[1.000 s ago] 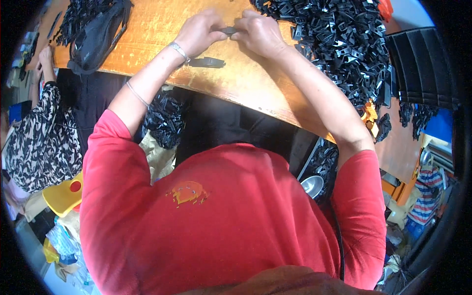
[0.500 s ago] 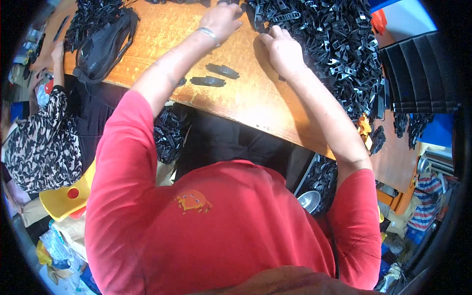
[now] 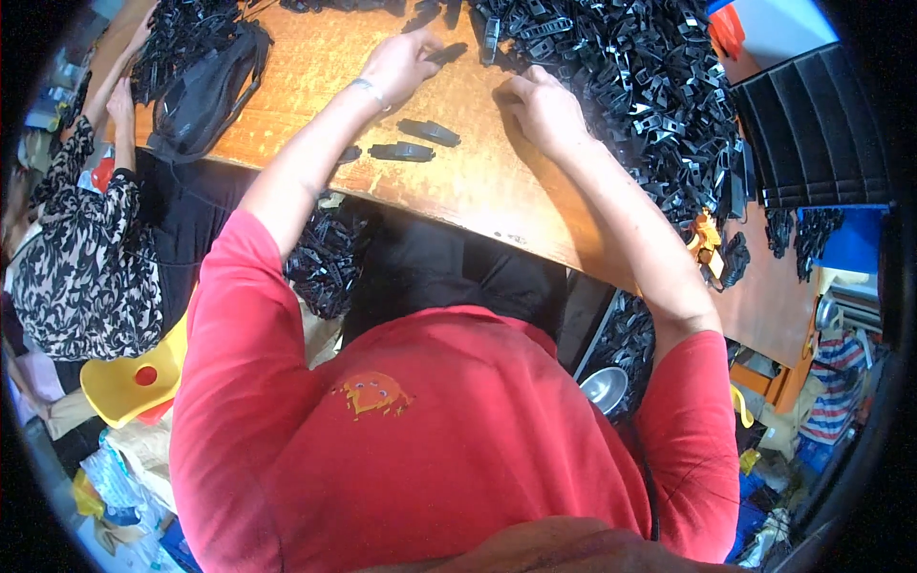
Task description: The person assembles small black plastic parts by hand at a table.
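My left hand (image 3: pixel 401 69) is over the far middle of the wooden table, its fingers pinching a slim black plastic part (image 3: pixel 447 53). To its right, my right hand (image 3: pixel 548 110) rests at the edge of a big heap of black plastic clips (image 3: pixel 659 105). Its fingers are bent downward, and whatever they may grip is hidden. Closer to my body lie two loose black plastic pieces, one curved (image 3: pixel 430 132) and one flatter (image 3: pixel 401 152). A third dark piece (image 3: pixel 350 154) is partly covered by my left forearm.
A black mesh bag (image 3: pixel 205 91) sits on the table's left, beside a co-worker's hand (image 3: pixel 121 100). An orange-yellow object (image 3: pixel 705 239) is by my right forearm. A black ribbed panel (image 3: pixel 812 129) stands at the right. Below the table edge is a metal bowl (image 3: pixel 606 390).
My left hand has drawn back toward me and slightly left, bringing a black plastic part into view in its fingers. My right hand has shifted a little. A co-worker's second arm now shows.
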`<state>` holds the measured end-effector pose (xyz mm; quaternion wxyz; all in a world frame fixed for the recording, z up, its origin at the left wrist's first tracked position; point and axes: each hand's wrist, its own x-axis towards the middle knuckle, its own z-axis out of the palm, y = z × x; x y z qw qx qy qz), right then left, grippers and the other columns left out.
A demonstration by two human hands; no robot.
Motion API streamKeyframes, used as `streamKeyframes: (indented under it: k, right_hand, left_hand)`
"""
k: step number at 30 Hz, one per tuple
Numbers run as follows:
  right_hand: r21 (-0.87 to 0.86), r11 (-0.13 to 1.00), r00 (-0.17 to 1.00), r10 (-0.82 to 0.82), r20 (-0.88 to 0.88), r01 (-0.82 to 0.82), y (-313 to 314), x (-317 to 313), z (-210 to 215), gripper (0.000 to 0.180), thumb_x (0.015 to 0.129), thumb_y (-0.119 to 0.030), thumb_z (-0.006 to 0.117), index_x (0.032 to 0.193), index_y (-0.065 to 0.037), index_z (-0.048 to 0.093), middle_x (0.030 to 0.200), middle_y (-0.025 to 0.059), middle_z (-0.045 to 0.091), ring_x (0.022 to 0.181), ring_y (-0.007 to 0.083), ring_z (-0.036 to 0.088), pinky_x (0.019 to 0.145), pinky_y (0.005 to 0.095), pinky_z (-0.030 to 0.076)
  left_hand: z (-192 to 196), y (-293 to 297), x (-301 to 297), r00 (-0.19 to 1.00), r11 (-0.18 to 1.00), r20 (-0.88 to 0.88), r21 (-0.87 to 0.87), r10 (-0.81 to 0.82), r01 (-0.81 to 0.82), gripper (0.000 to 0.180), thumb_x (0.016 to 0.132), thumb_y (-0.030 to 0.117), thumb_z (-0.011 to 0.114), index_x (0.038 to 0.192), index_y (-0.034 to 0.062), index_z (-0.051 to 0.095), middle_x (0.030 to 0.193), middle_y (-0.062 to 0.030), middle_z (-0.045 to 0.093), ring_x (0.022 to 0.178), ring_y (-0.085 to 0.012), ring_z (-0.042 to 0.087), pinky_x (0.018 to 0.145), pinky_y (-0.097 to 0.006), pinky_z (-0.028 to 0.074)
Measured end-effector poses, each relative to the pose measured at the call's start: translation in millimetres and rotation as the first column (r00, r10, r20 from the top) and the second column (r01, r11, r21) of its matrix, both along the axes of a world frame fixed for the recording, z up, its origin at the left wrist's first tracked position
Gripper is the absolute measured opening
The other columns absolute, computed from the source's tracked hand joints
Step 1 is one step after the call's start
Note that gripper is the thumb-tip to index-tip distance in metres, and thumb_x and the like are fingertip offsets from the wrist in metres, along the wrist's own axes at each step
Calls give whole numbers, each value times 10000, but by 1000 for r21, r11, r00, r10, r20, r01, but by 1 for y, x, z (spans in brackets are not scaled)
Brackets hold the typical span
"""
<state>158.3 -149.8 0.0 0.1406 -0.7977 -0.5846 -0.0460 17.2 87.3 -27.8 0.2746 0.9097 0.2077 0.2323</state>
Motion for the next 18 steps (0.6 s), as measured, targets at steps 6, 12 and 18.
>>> streamKeyframes:
  k: [6,12,18]
  right_hand:
    - [-6,989,987,150,-52,-150,-3,-12,9,226,932,-205,731,1153,-159,741,1017,136,673,1019,340,700,879,426,587]
    - [5,966,965,259,-44,-259,7,-32,10,231,980,-230,683,1178,-119,725,971,168,675,869,368,721,800,442,602]
    - [-93,976,978,203,37,-199,14,-32,14,239,953,-247,716,1077,-43,702,924,195,676,877,391,732,772,467,591]
  left_hand:
    - [11,-12,-40,978,975,-66,90,-197,202,293,914,113,784,1202,80,745,985,-108,696,902,-249,698,839,-363,566]
    - [5,-15,-42,982,983,-64,-35,-180,178,272,895,186,767,1147,84,776,1122,-171,721,1088,-336,703,958,-430,561]
    - [-1,-17,-42,991,985,-40,111,-131,135,228,889,190,823,1095,104,775,992,-112,663,955,-287,678,860,-390,547]
